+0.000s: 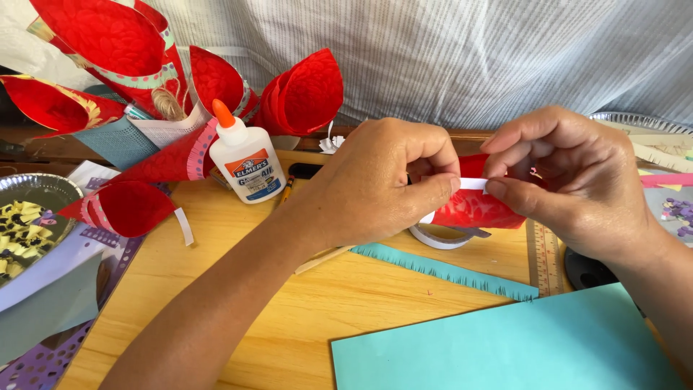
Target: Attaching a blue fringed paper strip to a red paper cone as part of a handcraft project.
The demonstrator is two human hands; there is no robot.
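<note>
My left hand (375, 180) and my right hand (570, 177) meet above the wooden table (289, 303). Together they pinch a red paper cone (476, 209) with a white strip (473, 184) along its top edge. The left thumb and forefinger grip the strip's left end; the right fingertips press its right end. Most of the cone is hidden behind my fingers. Under the cone lies a roll of tape (440, 237).
A white glue bottle (245, 162) with an orange cap stands at the back left among several red paper cones (299, 94). A teal fringed strip (447, 271), a teal sheet (505, 347), a ruler (545, 260), and a foil tray (29, 217) of paper bits surround my hands.
</note>
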